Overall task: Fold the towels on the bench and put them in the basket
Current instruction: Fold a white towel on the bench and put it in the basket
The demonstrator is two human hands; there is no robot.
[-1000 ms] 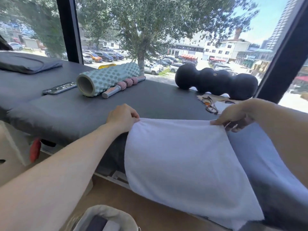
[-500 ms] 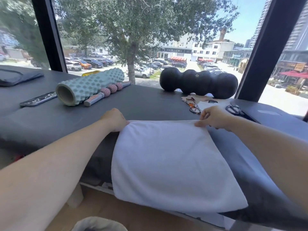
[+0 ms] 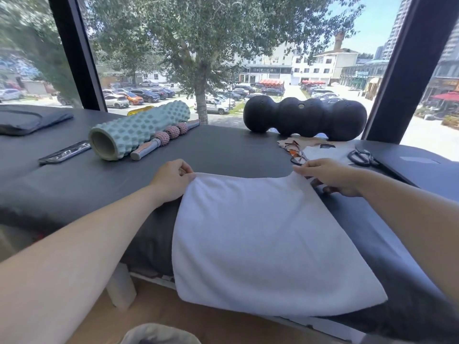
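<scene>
A white towel (image 3: 268, 239) lies spread over the dark padded bench (image 3: 223, 147), its near end hanging over the front edge. My left hand (image 3: 171, 180) pinches the towel's far left corner. At the far right corner, my right hand (image 3: 330, 176) holds the towel's edge with fingers curled under it. The far edge between my hands sags slightly. The light rim of the basket (image 3: 159, 333) shows at the bottom edge on the floor.
On the bench behind the towel lie a teal foam roller (image 3: 139, 130), a pink massage stick (image 3: 166, 140), a black peanut roller (image 3: 305, 119), a flat silver object (image 3: 64, 152), glasses (image 3: 295, 152), scissors (image 3: 362, 157) and a dark folded pad (image 3: 27, 119). Windows stand right behind.
Both hands have carried the towel's far corners a little further onto the bench, and the towel lies flatter. The view has lifted, showing less of the basket.
</scene>
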